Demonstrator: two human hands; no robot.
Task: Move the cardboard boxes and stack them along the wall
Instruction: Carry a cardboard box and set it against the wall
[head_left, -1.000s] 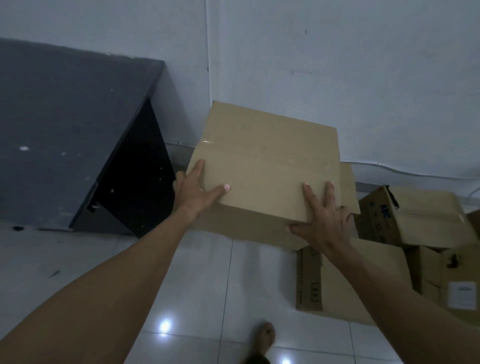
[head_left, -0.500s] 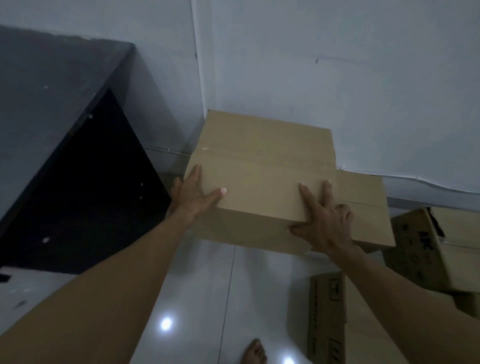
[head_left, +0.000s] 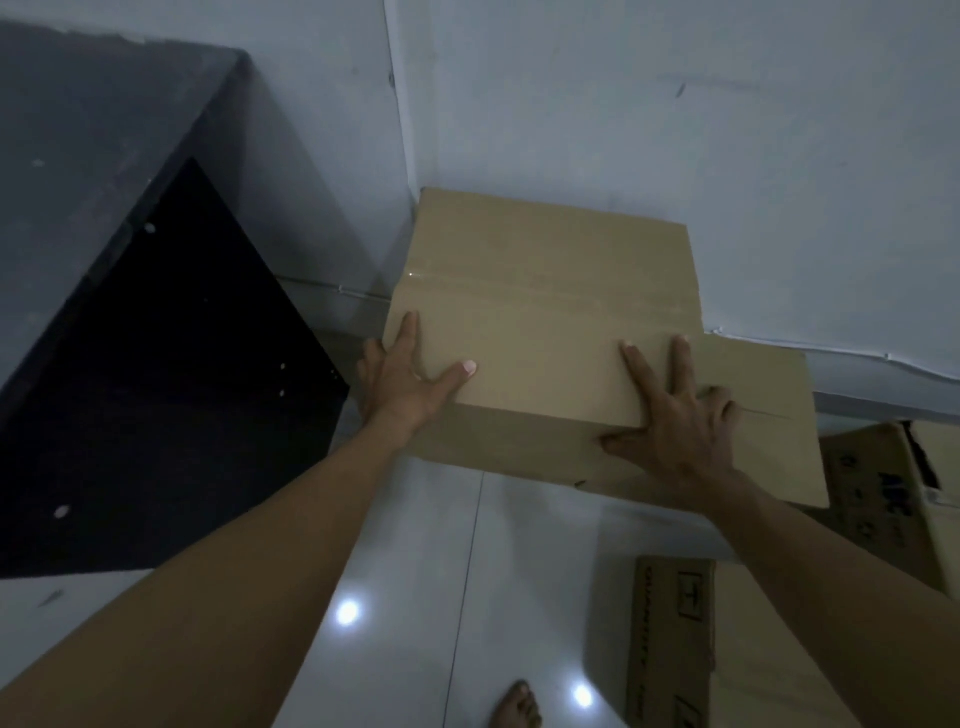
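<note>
A plain taped cardboard box (head_left: 545, 312) is pushed into the corner of the white wall (head_left: 675, 130). My left hand (head_left: 410, 384) straddles its near left corner, thumb flat on the top and fingers straight along the left side. My right hand (head_left: 675, 431) lies on the near right corner, two fingers straight on top and the thumb on the front face. Under and to the right of it, a second cardboard box (head_left: 758, 384) sticks out along the wall.
A large dark panel (head_left: 104, 260) leans against the wall on the left. More cardboard boxes lie on the white tiled floor: a printed one (head_left: 883, 509) at the right and another (head_left: 670, 639) near my bare foot (head_left: 517, 706). A thin cable (head_left: 831, 353) runs along the wall.
I have stepped closer and carried the box forward into the wall corner. It now sits over the box along the wall. Both hands kept the same hold.
</note>
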